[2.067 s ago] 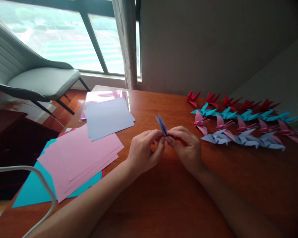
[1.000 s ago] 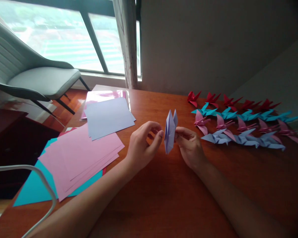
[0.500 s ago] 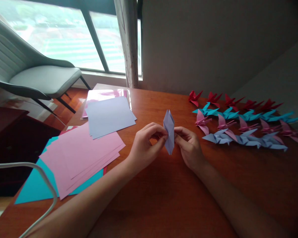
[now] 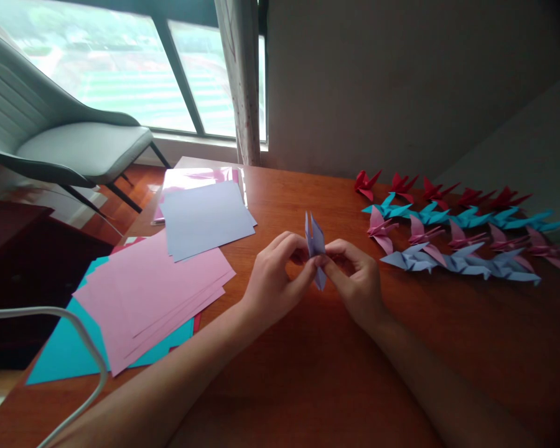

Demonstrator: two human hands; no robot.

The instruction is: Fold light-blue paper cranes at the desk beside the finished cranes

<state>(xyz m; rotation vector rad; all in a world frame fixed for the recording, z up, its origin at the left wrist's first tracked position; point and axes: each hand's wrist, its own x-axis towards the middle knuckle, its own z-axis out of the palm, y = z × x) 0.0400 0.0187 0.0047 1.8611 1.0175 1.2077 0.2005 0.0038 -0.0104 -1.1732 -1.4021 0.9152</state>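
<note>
A pale lavender piece of folded paper (image 4: 315, 239) is held up above the table between my two hands. Two narrow points stick up from its top, with a slit between them, and its lower tip shows below my thumbs. My left hand (image 4: 280, 270) is closed, pinching it from the left with thumb and fingers. From the right, my right hand (image 4: 354, 277) pinches it too, and the two thumbs meet at its middle. Part of the paper is hidden behind my fingers.
Rows of folded paper cranes stand at the right: red (image 4: 432, 190), turquoise (image 4: 469, 218), pink (image 4: 464, 239) and lavender (image 4: 464, 261). Left lie lavender sheets (image 4: 208, 221), pink sheets (image 4: 158, 292) and turquoise sheets (image 4: 58, 361). A white curved tube (image 4: 86, 339) crosses the lower left. A chair (image 4: 84, 149) stands beyond.
The folded paper has turned and its top now shows two separated points. My right hand has moved slightly left, and both thumbs have come together on the paper's front.
</note>
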